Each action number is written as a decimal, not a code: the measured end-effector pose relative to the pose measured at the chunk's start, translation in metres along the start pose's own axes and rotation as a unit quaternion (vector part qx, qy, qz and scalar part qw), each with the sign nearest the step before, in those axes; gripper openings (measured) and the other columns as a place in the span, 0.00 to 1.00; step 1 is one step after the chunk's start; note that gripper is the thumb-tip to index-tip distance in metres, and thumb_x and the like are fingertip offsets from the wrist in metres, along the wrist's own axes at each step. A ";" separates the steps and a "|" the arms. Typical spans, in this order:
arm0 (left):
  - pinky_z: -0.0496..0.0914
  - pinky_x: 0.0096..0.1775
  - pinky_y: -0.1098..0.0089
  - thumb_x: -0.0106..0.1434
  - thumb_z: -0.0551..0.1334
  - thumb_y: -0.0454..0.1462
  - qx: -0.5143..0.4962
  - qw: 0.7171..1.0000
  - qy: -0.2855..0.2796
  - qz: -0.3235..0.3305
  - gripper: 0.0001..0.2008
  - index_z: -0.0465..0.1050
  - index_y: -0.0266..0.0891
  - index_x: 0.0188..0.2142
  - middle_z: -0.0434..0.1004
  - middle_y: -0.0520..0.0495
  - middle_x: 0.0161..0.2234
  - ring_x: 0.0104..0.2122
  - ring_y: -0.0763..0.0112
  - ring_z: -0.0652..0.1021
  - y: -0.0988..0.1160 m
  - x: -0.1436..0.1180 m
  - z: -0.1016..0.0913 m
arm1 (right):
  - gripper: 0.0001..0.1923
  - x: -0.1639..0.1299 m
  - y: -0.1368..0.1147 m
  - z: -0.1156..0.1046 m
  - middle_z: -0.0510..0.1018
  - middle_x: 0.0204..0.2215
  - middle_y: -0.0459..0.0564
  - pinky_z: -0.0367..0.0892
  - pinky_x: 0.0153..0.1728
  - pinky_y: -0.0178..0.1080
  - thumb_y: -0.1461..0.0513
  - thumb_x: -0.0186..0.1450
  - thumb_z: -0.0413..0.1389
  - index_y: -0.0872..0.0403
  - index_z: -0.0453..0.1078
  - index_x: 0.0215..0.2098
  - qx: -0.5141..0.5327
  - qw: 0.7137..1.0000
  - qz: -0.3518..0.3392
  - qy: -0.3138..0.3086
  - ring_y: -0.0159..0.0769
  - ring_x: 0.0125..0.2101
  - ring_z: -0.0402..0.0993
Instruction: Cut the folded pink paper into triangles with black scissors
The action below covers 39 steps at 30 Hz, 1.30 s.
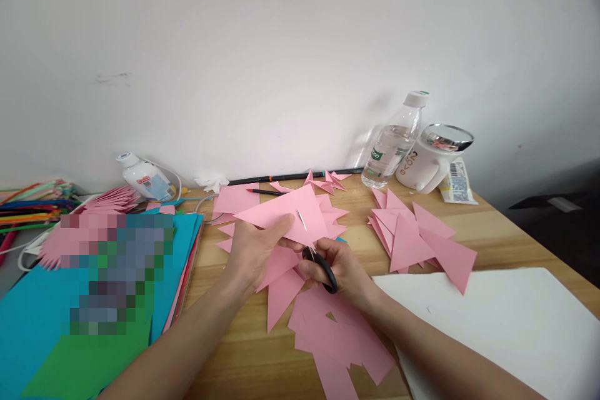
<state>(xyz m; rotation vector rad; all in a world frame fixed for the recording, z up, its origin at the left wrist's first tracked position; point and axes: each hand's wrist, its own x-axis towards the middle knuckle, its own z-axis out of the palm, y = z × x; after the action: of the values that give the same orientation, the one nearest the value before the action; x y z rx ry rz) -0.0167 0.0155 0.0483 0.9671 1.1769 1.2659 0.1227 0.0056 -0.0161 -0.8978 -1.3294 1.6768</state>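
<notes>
My left hand grips a pink paper piece with the thumb on top, lifted over the table. In my right hand are black-handled scissors, fingers closed round the handles. One metal blade shows over the pink paper near its right part; the rest of the blades is hidden. Beneath both hands lie cut pink pieces, some with pointed ends. Closer to me are pink paper offcuts with notches and holes.
On the right lies a pile of pink triangles beside a white board. A water bottle and a lidded mug stand by the wall. To the left are blue sheets, a white bottle and colourful strips.
</notes>
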 end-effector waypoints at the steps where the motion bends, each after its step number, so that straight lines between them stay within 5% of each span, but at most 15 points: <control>1: 0.72 0.22 0.69 0.49 0.64 0.36 -0.001 1.000 0.001 0.000 0.09 0.72 0.30 0.29 0.77 0.44 0.24 0.17 0.72 0.74 0.000 0.000 0.000 | 0.19 0.000 0.000 0.000 0.65 0.15 0.39 0.56 0.16 0.30 0.56 0.51 0.61 0.54 0.54 0.20 0.000 1.000 -0.003 0.000 0.24 0.15 0.59; 16: 0.73 0.22 0.67 0.48 0.65 0.39 -0.031 0.999 0.013 0.011 0.12 0.72 0.31 0.29 0.77 0.45 0.27 0.17 0.72 0.73 0.001 0.000 0.001 | 0.14 0.001 0.005 0.000 0.66 0.16 0.39 0.56 0.16 0.30 0.57 0.52 0.61 0.56 0.62 0.26 0.035 0.999 0.012 0.002 0.23 0.14 0.58; 32: 0.71 0.23 0.71 0.46 0.66 0.34 -0.028 0.999 0.020 -0.009 0.10 0.74 0.32 0.30 0.77 0.45 0.27 0.27 0.66 0.76 0.000 -0.005 0.007 | 0.19 0.000 -0.007 -0.001 0.72 0.23 0.45 0.61 0.25 0.32 0.60 0.44 0.66 0.56 0.65 0.30 0.064 0.998 0.000 0.018 0.30 0.23 0.66; 39: 0.72 0.22 0.70 0.45 0.66 0.33 -0.032 0.999 0.018 -0.012 0.11 0.74 0.31 0.31 0.77 0.44 0.28 0.26 0.66 0.76 0.003 -0.006 0.008 | 0.19 -0.001 -0.007 0.001 0.70 0.22 0.42 0.57 0.22 0.31 0.61 0.45 0.66 0.55 0.64 0.31 0.084 0.996 0.000 0.022 0.28 0.21 0.61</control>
<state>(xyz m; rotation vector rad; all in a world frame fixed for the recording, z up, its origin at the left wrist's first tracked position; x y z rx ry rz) -0.0091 0.0101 0.0530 0.8831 1.1651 1.2994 0.1234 0.0055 -0.0086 -0.8309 -1.1412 1.7294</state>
